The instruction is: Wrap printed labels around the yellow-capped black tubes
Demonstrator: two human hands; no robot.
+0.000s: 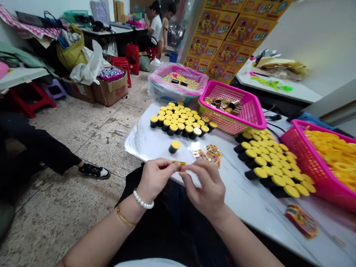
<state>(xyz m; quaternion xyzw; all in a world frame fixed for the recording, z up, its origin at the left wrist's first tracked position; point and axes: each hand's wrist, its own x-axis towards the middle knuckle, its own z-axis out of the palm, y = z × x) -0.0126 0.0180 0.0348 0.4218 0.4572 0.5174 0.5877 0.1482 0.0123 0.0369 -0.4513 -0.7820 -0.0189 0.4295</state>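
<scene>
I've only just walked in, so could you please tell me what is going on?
The person's left hand pinches a small, thin yellow piece, with the right hand at it too. One black cylinder with a round yellow top stands apart from two groups of similar cylinders on the white marbled table. Colourful printed pieces lie nearby.

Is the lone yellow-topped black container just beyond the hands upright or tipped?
Upright: the container stands on the white marbled table, yellow top facing up, black body below.
</scene>
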